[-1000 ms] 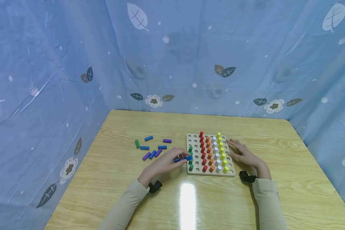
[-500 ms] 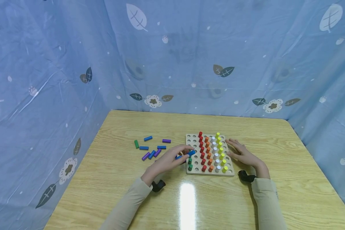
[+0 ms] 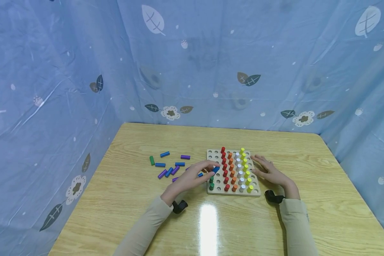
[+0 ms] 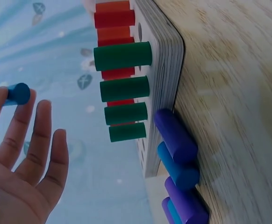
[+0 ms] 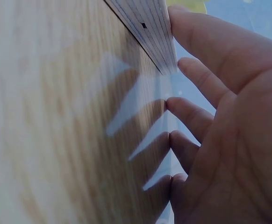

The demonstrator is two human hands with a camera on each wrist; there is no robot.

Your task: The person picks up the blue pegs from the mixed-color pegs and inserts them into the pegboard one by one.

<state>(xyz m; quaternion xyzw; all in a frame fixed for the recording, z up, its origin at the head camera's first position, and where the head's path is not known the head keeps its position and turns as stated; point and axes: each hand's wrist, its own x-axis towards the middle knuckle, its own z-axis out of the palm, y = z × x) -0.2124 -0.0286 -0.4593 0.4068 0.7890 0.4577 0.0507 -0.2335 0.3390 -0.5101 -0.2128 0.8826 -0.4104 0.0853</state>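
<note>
My left hand (image 3: 192, 176) pinches a blue peg (image 3: 216, 169) between thumb and index finger, above the left part of a wooden pegboard (image 3: 218, 193). The other fingers are spread in the left wrist view, where the end of the blue peg (image 4: 18, 94) shows. Green pegs (image 4: 124, 88) stand in the board's left column, partly hidden by the hand in the head view. Further right are columns of red pegs (image 3: 225, 167), orange, white and yellow pegs (image 3: 245, 168). My right hand (image 3: 272, 175) lies at the board's right edge, fingers extended, thumb against its side (image 5: 157, 28).
Loose pegs lie on the table (image 3: 131, 199) left of the board: a green peg (image 3: 152, 160), several blue pegs (image 3: 164, 154) and several purple pegs (image 3: 185, 157). A purple peg (image 4: 177, 135) lies right beside the board's edge. A blue curtain (image 3: 198, 71) hangs behind the table.
My left hand has moved right and slightly away with the blue peg, which now points more away from me. Green pegs further back went behind the hand. The right hand stays put.
</note>
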